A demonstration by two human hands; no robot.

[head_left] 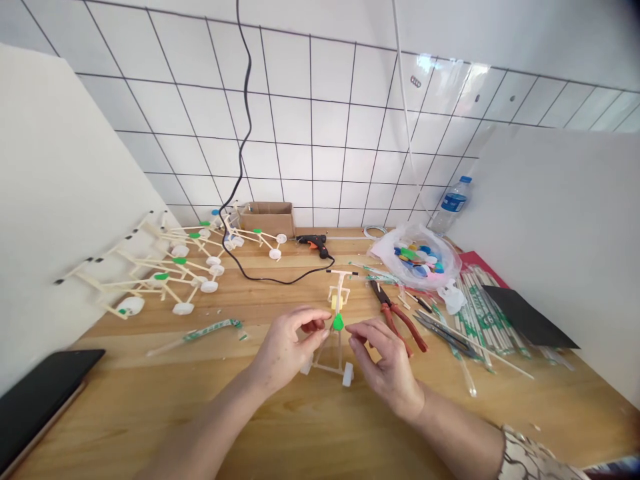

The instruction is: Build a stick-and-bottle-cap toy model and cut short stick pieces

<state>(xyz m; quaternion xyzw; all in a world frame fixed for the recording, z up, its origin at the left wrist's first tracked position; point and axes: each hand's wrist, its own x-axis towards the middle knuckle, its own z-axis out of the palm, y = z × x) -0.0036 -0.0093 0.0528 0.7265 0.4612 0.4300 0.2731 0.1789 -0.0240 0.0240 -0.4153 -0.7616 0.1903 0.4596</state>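
Several white-wheeled wooden-stick frames lie built; one more frame stands between the narrowly curled left hand and right hand (grip on green plastic tab unclear).

The plastic cap is green, the pliers' handles red, the wall tiles white with black grout.

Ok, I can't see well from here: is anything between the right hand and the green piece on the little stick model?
Nothing visible stands there. The right hand is beside the green piece with only a small gap. The red-handled pliers lie beyond the hand, not between.
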